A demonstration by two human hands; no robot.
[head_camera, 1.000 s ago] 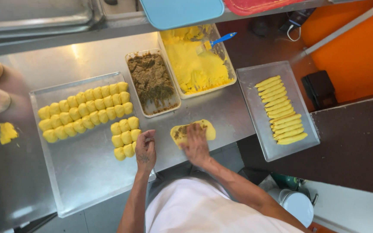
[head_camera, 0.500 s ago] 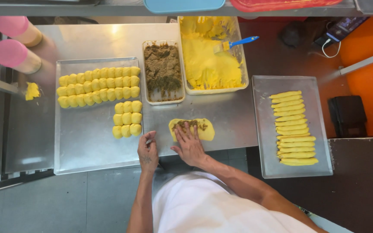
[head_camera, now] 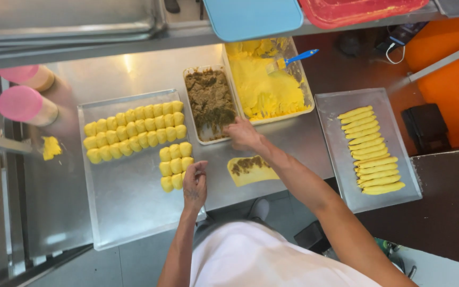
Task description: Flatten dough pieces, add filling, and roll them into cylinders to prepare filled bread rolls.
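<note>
**Filling yellow dough at a steel table**

Stainless steel covers the whole table (head_camera: 134,74), seen from above, with a person in a white top at 6 o'clock. The right hand (head_camera: 243,133) reaches toward 12 o'clock, fingertips at the near edge of a tub of brown filling (head_camera: 208,98); whether its grip is pinched on filling or loose, I cannot tell. The left hand (head_camera: 195,183) rests with its fingers curled loosely together, holding nothing, on the edge of a large tray (head_camera: 128,212) just beside rows of small yellow pieces (head_camera: 134,130).

A flat yellow dough sheet (head_camera: 253,170) with a streak of filling lies on the bare table at 5 o'clock from the right grip, near but not touching, and at 3 o'clock from the left.

Risks, as judgement: filling could drop on the table between tub and sheet, and the forearm passing over the sheet could smear it. Overloading might split the thin dough.

Beyond, a tub of yellow dough (head_camera: 264,85) holds a blue brush (head_camera: 293,57). At 3 o'clock, a second tray (head_camera: 336,106) carries long rolled sticks (head_camera: 370,151).
</note>
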